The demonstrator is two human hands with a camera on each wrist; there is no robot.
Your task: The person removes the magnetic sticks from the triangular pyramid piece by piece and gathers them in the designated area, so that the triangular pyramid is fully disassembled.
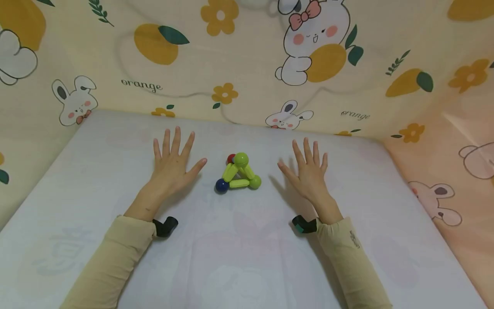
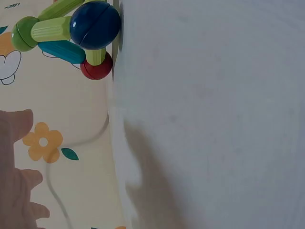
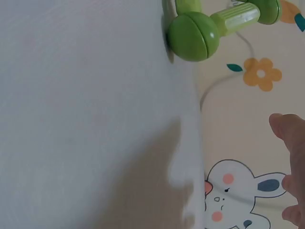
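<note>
Head view: left hand (image 1: 170, 169) and right hand (image 1: 308, 176) spreading fingers, both empty, flanking toy (image 1: 231, 172) sitting between them on table (image 1: 231, 266); patterned cloth (image 1: 247, 60) rising behind, black devices (image 1: 166, 226) jutting inward from wrists. Left wrist view: blue ball (image 2: 95, 25) partly blocking rods, red ball (image 2: 96, 69) showing below. Right wrist view: green ball (image 3: 193, 36) looming nearest, hand's shadow (image 3: 152, 186) falling across table.

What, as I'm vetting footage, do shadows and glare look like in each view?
Head: shadows beside the left hand and right hand; left wrist: a soft shadow on the white tabletop; right wrist: similar shadow, pale glare along a yellow-green rod.
</note>
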